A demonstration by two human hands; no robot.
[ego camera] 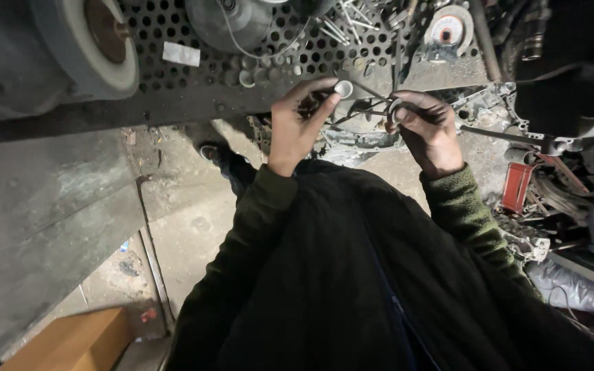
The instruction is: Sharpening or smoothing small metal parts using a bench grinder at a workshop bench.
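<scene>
Ring [343,87], small & pale, sits pinched betw my left hand's [297,127] thumb & forefinger, held up just off the perforated bench [173,89]. My right hand [429,130] is closed round a second ring [394,110], greyish, curled in at the fingertips. Thin wires [369,103] run betw the two hands, just past my fingertips.

Progress, my guess: both parts picked up & in hand, nothing fitted yet; the two rings are apart, not touching. Joining or seating them looks like what's left.

Hard to tell: whether the wires are held or just lie behind my fingers. Right ring is mostly hidden by fingers, so shape unclear. Dark sleeves & jacket block everything below the wrists. Clutter beyond the fingertips is too dim to sort out.
</scene>
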